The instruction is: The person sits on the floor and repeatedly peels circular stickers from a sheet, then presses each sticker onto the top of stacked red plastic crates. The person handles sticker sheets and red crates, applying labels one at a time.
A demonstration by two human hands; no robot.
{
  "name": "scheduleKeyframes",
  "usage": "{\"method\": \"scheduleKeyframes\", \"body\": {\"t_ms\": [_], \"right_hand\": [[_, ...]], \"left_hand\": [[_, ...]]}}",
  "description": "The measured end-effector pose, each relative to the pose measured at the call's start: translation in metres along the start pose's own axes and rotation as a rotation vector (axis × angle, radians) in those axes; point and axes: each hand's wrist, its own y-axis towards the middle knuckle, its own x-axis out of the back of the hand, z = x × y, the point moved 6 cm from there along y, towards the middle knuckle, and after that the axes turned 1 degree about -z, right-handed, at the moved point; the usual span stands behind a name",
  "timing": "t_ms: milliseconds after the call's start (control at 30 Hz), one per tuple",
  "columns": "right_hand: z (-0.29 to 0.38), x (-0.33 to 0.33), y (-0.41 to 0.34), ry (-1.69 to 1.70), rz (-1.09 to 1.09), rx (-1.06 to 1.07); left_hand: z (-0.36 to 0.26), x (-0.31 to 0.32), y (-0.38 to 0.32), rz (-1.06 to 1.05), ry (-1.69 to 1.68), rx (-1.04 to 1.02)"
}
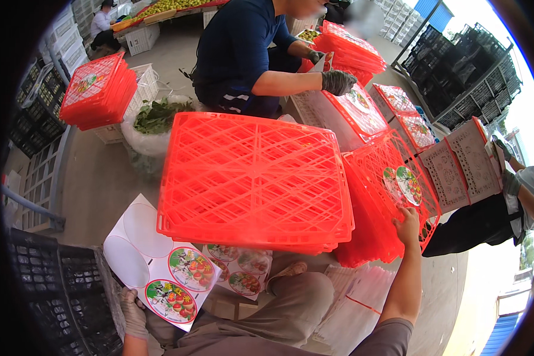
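Observation:
My left hand (133, 311), in a thin glove, grips the lower left corner of a white sticker sheet (207, 258). Two oval fruit labels remain on that sheet, beside two blank ovals. My right hand (407, 227) is at the face of a red plastic lattice lid (394, 155), fingertips just below an oval label (409, 184); whether they grip the lid is unclear. This lid leans on a slanted pile of red lids (365, 222), with another label visible through its lattice. Directly before me lies a tall stack of red lattice lids (253, 173).
More sticker sheets (249, 271) lie beneath the central stack. A black crate (66, 293) stands at my left, bundled white sheets (356, 298) at my right. Opposite, a gloved co-worker (236, 49) handles labels over red lids (356, 107). Another person's gloved hand (509, 180) is far right.

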Motion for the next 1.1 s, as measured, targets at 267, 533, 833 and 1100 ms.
{"method": "scheduleKeyframes", "body": {"t_ms": [267,533,833,1100], "right_hand": [[0.041,-0.009,-0.028,-0.07,-0.377,0.093],[0.397,-0.009,-0.246,0.698,0.069,0.749],[0.653,-0.05,-0.312,0.801,0.311,1.168],[0.68,-0.06,-0.31,0.639,0.367,1.133]], "left_hand": [[-0.006,-0.01,-0.008,-0.024,-0.063,0.088],[-0.012,-0.004,-0.022,0.014,-0.222,0.176],[-0.041,0.033,0.0,-0.032,-0.158,0.034],[-0.041,0.002,-0.104,0.504,0.427,0.316]]}}
